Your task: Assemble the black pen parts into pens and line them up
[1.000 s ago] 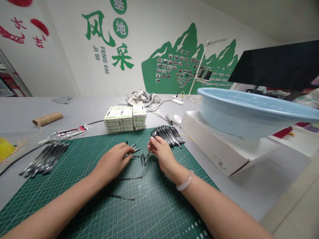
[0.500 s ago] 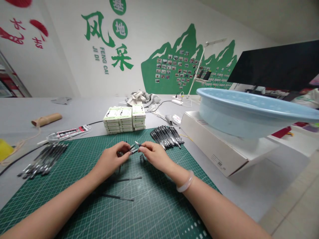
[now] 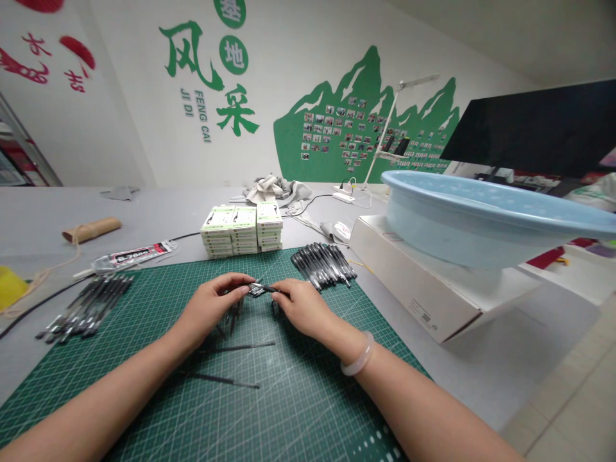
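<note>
Right hand [image 3: 308, 309]: fingers clamped on black pen piece [image 3: 270, 289]. Left hand [image 3: 212, 305]: near piece's tip, finger closure unclear. Risk: drop through loose pinch.

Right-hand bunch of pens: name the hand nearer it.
Right: the right hand is just in front of the bunch of pens; the left hand is farther left.

"FENG CAI" [image 3: 201, 116]; "JI DI" [image 3: 186, 103] on wall [image 3: 293, 51]

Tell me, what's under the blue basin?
A white box sits under the blue basin, on the grey table. The basin covers part of the box's top, and whatever may be inside the box cannot be seen.
</note>
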Demonstrator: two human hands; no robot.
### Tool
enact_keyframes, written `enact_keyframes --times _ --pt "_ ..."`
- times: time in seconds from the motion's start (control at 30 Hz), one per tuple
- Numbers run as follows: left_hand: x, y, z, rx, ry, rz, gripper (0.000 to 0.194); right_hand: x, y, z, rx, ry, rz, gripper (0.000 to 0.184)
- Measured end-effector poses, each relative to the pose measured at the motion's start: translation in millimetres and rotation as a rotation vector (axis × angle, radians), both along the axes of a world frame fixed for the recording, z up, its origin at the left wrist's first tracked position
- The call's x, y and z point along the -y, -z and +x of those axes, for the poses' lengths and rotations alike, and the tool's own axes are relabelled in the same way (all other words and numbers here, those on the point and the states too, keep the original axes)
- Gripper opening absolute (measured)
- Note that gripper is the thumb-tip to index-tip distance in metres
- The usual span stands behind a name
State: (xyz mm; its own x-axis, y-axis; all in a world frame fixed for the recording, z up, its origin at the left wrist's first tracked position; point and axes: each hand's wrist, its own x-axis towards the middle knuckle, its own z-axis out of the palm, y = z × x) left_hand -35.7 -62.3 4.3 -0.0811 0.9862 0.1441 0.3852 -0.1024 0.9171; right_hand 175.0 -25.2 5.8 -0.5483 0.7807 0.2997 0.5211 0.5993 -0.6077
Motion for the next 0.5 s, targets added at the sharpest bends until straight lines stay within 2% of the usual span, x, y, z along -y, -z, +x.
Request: enact_keyframes --times 0.23,0.5 --pt "-2 0.9 -4 0.003 0.012 0.001 0.033 1 3.2 0 0.011 0.035 0.004 0.021" --pt "3 -9.8 4 -0.124 0.095 -0.010 0.029 4 2.7 -1 0.006 0.031 0.000 0.010"
